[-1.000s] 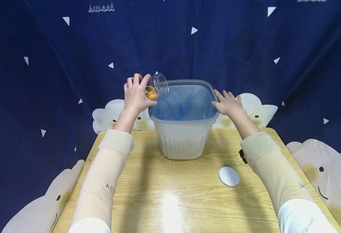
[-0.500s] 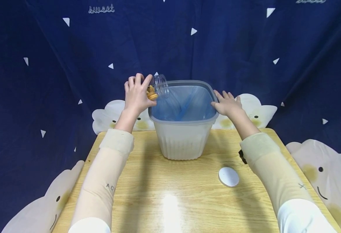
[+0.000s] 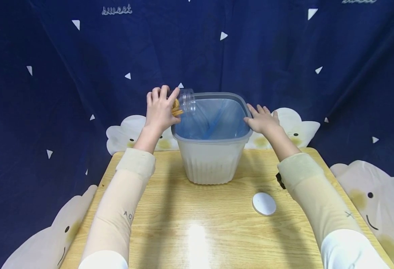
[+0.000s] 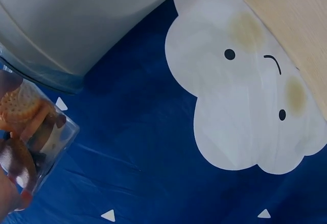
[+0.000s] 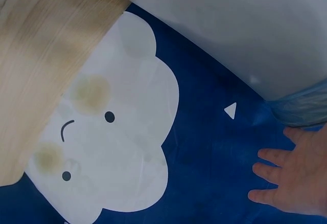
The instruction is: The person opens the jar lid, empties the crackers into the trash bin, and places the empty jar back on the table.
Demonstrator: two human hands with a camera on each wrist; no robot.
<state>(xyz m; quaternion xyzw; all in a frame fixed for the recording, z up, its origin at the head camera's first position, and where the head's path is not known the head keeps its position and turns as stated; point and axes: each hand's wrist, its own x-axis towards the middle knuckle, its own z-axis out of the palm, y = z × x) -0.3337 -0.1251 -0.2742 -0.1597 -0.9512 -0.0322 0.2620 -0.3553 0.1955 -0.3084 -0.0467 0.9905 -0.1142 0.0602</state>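
Note:
My left hand grips a clear plastic jar, tilted with its mouth toward the bin's left rim. Inside it lie round golden biscuits, seen through the wall in the left wrist view. Between the hands stands a white trash bin with a grey rim, lined with a blue translucent bag. My right hand rests at the bin's right rim, fingers spread and mostly straight; the right wrist view shows those fingers extended beside the bag's folded edge.
A round white lid lies flat on the wooden table, right of the bin. A small black object shows beside the right sleeve. Behind the table hangs a dark blue curtain with triangles and clouds.
The left hand has turned the jar a little, so its mouth now faces more sideways over the bin's rim. Biscuits have shifted inside the jar. The right hand has stayed put.

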